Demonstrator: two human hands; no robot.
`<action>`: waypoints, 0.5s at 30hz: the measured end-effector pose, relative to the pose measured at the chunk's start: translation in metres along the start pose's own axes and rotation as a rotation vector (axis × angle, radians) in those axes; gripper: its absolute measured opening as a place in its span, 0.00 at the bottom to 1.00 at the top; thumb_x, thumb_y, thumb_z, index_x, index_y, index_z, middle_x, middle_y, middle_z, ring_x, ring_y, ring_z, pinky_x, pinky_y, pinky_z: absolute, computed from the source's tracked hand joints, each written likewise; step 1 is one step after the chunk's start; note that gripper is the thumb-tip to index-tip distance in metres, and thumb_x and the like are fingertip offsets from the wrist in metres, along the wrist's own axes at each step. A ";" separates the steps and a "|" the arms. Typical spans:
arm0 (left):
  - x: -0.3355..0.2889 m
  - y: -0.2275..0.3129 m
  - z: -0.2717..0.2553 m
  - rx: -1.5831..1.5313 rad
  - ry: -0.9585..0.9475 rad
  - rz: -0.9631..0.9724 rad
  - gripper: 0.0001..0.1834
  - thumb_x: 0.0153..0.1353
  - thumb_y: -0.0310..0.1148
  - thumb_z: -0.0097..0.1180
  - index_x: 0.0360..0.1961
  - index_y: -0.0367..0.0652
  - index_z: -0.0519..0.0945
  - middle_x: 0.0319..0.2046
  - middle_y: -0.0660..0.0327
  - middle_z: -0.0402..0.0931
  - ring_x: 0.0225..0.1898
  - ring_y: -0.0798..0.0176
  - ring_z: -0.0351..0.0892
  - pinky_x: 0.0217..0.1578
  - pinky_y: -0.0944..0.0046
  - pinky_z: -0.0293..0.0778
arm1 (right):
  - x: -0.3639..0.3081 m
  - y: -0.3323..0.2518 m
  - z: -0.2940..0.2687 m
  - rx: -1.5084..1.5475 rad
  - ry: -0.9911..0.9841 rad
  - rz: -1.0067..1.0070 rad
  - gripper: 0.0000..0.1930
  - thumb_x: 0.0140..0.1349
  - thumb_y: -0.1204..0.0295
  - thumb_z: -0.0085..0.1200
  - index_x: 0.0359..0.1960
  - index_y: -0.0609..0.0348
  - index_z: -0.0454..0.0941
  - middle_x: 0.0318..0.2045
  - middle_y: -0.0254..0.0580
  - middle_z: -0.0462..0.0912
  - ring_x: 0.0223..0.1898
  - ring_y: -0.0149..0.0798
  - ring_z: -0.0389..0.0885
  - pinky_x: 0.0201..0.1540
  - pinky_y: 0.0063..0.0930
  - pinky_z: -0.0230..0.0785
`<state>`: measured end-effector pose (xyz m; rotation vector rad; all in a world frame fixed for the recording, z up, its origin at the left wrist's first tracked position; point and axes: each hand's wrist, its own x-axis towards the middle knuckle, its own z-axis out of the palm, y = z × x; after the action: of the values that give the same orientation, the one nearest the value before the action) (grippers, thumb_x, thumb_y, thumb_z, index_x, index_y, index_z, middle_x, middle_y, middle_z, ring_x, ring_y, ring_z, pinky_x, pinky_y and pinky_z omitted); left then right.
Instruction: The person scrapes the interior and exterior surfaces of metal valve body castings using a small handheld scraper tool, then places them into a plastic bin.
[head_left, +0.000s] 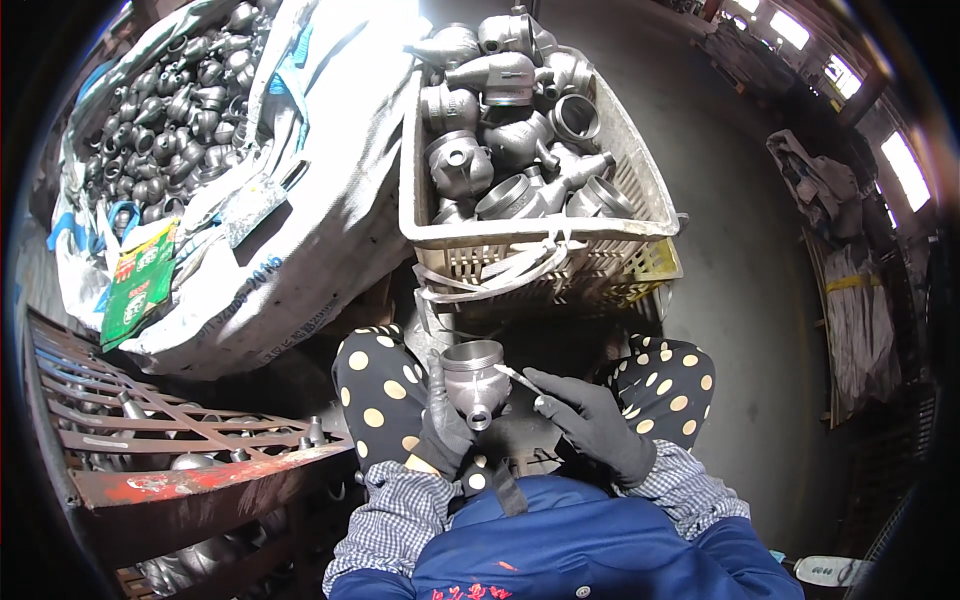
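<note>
Metal casting, wide-mouthed with a short spout, is upheld before us on the near side of the pale crate, our landmark. Our left grip is closed round its flank, thumb up along the wall, probably to keep the mouth upward and the spout toward us. Our right grip pinches a slim tool, whose tip lies at the casting's right side; whether it touches we cannot tell. Holding both between our dotted knees seems to keep the work close and steady.

Larger castings heap above the crate's rim, likely placed within easy reach. Loose straps hang off its near wall and could snag a hand passing there. Left of the crate bulges a white sack of smaller fittings; nearer than the crate and to its left, a red-edged metal bin limits our left elbow. Right of the crate runs grey floor.
</note>
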<state>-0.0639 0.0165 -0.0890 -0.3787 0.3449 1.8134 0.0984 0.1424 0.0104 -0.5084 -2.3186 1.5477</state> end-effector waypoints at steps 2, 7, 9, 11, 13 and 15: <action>-0.003 -0.002 0.005 0.038 0.009 0.030 0.45 0.59 0.70 0.43 0.60 0.39 0.65 0.49 0.49 0.75 0.45 0.47 0.79 0.40 0.40 0.80 | 0.001 0.001 0.007 0.061 0.065 -0.025 0.27 0.60 0.69 0.60 0.61 0.60 0.70 0.41 0.52 0.81 0.37 0.43 0.81 0.43 0.25 0.73; -0.007 -0.011 -0.002 0.037 -0.165 0.007 0.39 0.66 0.62 0.42 0.63 0.39 0.62 0.54 0.50 0.71 0.51 0.50 0.76 0.49 0.48 0.78 | 0.011 -0.024 0.026 -0.132 0.126 -0.185 0.30 0.55 0.65 0.65 0.60 0.59 0.72 0.43 0.51 0.79 0.39 0.45 0.81 0.43 0.28 0.73; -0.012 -0.011 -0.013 -0.021 -0.409 -0.139 0.35 0.69 0.57 0.41 0.63 0.38 0.60 0.54 0.52 0.71 0.50 0.53 0.77 0.50 0.53 0.79 | 0.016 -0.021 0.031 -0.204 0.172 -0.257 0.27 0.52 0.68 0.66 0.55 0.60 0.74 0.38 0.48 0.79 0.37 0.42 0.80 0.40 0.28 0.72; -0.017 -0.021 -0.009 0.312 -0.156 0.126 0.30 0.72 0.52 0.39 0.63 0.39 0.60 0.52 0.54 0.71 0.48 0.57 0.77 0.48 0.59 0.79 | 0.023 -0.016 0.024 -0.202 0.161 -0.292 0.27 0.50 0.70 0.68 0.52 0.65 0.75 0.36 0.47 0.79 0.36 0.38 0.79 0.39 0.27 0.71; -0.040 -0.014 0.027 0.646 0.029 0.046 0.29 0.72 0.49 0.41 0.63 0.38 0.61 0.49 0.56 0.74 0.47 0.59 0.78 0.48 0.64 0.78 | 0.024 -0.017 0.001 -0.104 0.089 -0.092 0.24 0.52 0.75 0.65 0.52 0.66 0.75 0.40 0.48 0.81 0.39 0.35 0.80 0.41 0.27 0.72; -0.037 0.004 0.007 1.308 -0.033 0.158 0.26 0.68 0.46 0.51 0.61 0.42 0.68 0.44 0.60 0.78 0.41 0.60 0.81 0.40 0.65 0.77 | 0.028 -0.009 -0.011 0.041 0.119 -0.151 0.26 0.51 0.75 0.64 0.55 0.64 0.75 0.44 0.46 0.82 0.44 0.32 0.81 0.47 0.26 0.73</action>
<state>-0.0588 -0.0134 -0.0664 0.6061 1.4290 1.3753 0.0774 0.1608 0.0240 -0.3945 -2.1782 1.4517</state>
